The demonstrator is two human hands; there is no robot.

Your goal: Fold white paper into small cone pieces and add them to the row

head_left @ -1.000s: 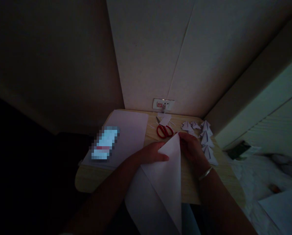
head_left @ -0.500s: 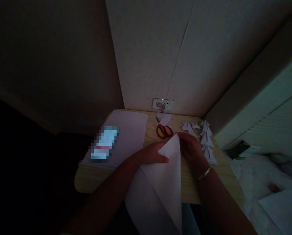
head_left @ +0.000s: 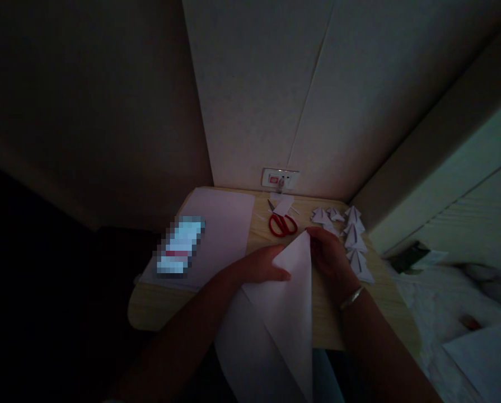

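A large white sheet of paper (head_left: 281,313) lies folded over diagonally on the small wooden table (head_left: 162,305), its lower part hanging past the front edge. My left hand (head_left: 261,266) grips the fold's left edge, thumb on top. My right hand (head_left: 328,252), with a bracelet at the wrist, pinches the pointed top corner of the fold. Red-handled scissors (head_left: 282,223) lie just beyond the paper's tip.
A stack of white sheets (head_left: 225,224) covers the table's left half, with a lit phone (head_left: 178,246) on it. Several small folded paper shapes (head_left: 353,238) line the right edge. A wall socket (head_left: 279,179) sits behind. More paper (head_left: 485,358) lies at lower right.
The hands and the folded tip have shifted very slightly; otherwise the scene is as before.
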